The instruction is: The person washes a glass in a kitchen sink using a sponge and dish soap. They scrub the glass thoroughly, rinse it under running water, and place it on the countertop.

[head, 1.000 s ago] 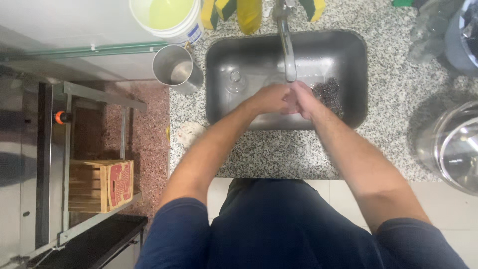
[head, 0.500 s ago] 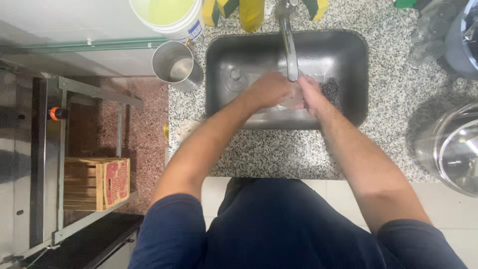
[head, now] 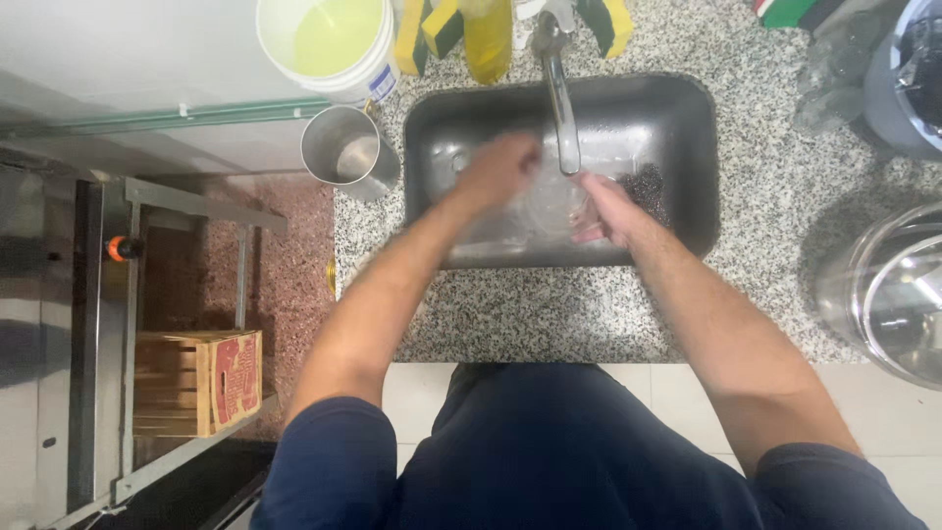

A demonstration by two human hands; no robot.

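Head view, looking straight down. Both hands are inside the dark steel sink (head: 677, 118) in the upper middle of the frame, under the tap (head: 559, 93). Left hand (head: 498, 169) is motion-blurred, left of the spout; whether its fingers are apart or closed cannot be told. Right hand (head: 601, 208) sits just right of the spout, fingers together and curled around the edge of a clear glass-like item (head: 549, 201) — a transparent dish or lid by the look of it, blurred, exact shape uncertain. It lies between the two hands, low in the basin.

Handling judgement: wet clear ware — slippery, rigid, likely breakable against the steel. Best held at the rim, with both hands on opposite sides.

Around it: dark scrubbing pad (head: 643, 186) in the basin at right; metal cup (head: 343, 152) on the speckled counter (head: 549, 314), left of the sink; white bucket (head: 329, 44) of yellow-green liquid, upper left.
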